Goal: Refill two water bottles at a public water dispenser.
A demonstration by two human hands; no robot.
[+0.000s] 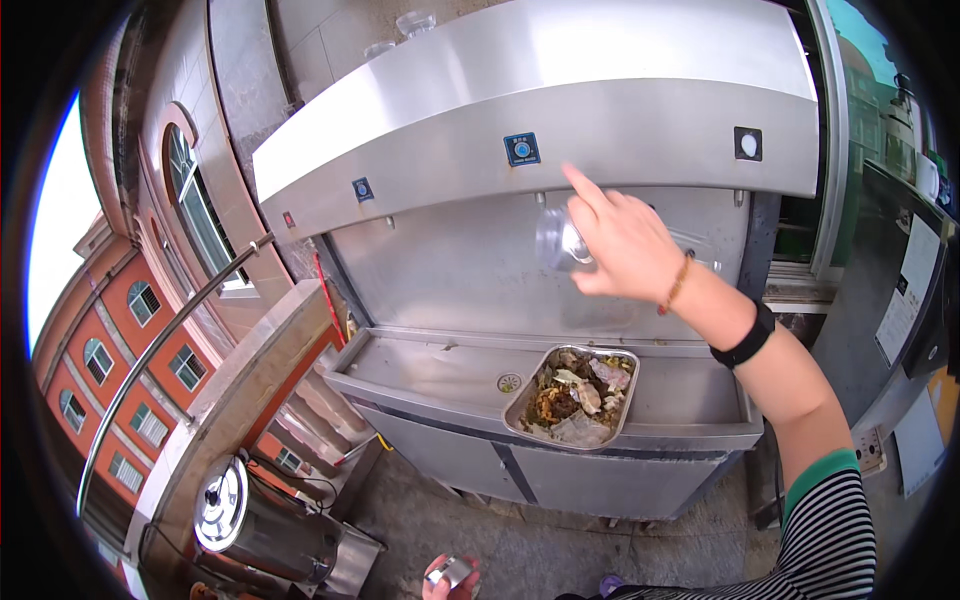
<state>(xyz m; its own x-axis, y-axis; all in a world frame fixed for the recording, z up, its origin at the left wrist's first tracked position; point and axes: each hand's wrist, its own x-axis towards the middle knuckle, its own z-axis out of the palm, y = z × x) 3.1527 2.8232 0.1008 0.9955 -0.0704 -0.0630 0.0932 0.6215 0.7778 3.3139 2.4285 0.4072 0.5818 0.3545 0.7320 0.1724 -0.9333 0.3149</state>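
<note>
My right hand (630, 245) reaches across the front of a steel water dispenser (430, 130), its fingers closed around a clear cup (553, 240). The index finger is stretched toward a blue square push-button (521, 149), with a visible gap between them. The cup is tilted and lies just below a short spout (541, 198). Low in the view, my left hand (437, 591) grips a small round silver lid (452, 571); the rest of that hand is cut off by the edge.
A metal tray (512, 418) of food scraps rests in the steel trough (420, 365), beside its drain (510, 382). A tall steel pot with a shiny lid (222, 503) stands at lower left, near a stone railing (240, 380). Clear containers (415, 22) sit above the dispenser.
</note>
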